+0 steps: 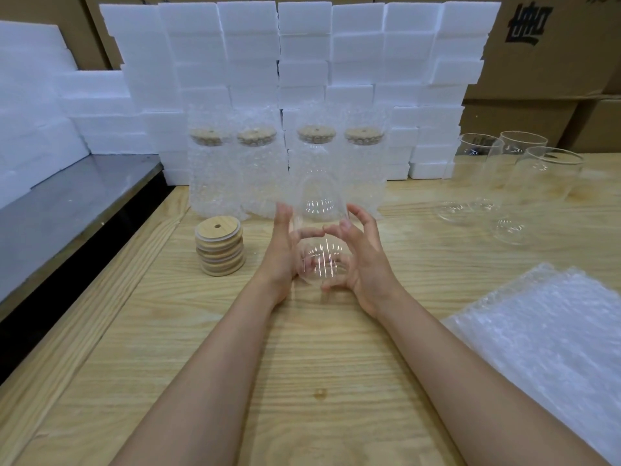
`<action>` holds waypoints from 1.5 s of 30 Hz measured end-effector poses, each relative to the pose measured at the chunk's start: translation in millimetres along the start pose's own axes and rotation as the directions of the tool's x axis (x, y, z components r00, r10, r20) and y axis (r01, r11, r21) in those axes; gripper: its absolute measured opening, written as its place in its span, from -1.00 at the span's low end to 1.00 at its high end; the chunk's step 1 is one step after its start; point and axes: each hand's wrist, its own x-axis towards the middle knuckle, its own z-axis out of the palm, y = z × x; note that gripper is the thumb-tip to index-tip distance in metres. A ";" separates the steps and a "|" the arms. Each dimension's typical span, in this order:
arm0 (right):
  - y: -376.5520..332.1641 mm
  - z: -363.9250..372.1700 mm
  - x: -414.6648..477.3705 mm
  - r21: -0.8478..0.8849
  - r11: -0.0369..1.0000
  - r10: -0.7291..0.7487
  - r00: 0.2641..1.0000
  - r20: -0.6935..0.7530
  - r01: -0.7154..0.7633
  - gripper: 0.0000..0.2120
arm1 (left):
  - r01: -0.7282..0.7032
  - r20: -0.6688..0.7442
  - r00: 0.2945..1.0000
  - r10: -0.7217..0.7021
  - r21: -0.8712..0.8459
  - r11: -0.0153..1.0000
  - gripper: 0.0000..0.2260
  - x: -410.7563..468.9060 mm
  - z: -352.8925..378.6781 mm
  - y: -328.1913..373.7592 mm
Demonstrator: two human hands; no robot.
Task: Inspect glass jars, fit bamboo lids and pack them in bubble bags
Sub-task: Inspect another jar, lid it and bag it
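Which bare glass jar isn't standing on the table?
The jar held between the left hand and right hand, tipped away; the three other jars stand upright at right.

Dead centre I've got the glass jar (319,260): clear, glossy, light streaking off it. The wooden table (302,364) below looks pale and matt, grain showing. At nine o'clock of the jar, bamboo lids (220,250), smooth, matt. Four o'clock: bubble bags (544,331), shiny knobbly plastic. Twelve o'clock: matt white foam blocks (302,45), brown cardboard boxes (537,72) behind. Ten o'clock: a metal surface (67,210), dull sheen. Two o'clock: empty glass jars (537,183), clear and glossy.
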 end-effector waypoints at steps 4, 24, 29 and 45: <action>-1.3 0.9 0.4 0.101 0.995 -0.019 1.000 0.016 0.017 -0.49 | 0.023 0.068 0.997 -0.019 -0.050 0.998 -0.41 0.3 0.4 1.6; 6.1 2.9 3.9 -0.298 0.944 -0.238 0.917 -0.320 0.141 -0.73 | -0.041 -0.047 0.998 0.030 -0.258 0.965 -0.38 -5.1 9.1 0.3; 7.2 12.7 -3.2 -0.480 0.865 -0.299 0.916 -0.269 0.142 -0.33 | -0.066 -0.138 0.990 0.038 -0.205 0.977 -0.73 -1.8 7.0 -3.4; 9.8 9.5 12.0 0.085 0.993 -0.046 0.925 -0.378 0.084 -0.89 | 0.071 -0.092 0.992 -0.092 -0.208 0.976 -0.38 0.1 9.5 0.2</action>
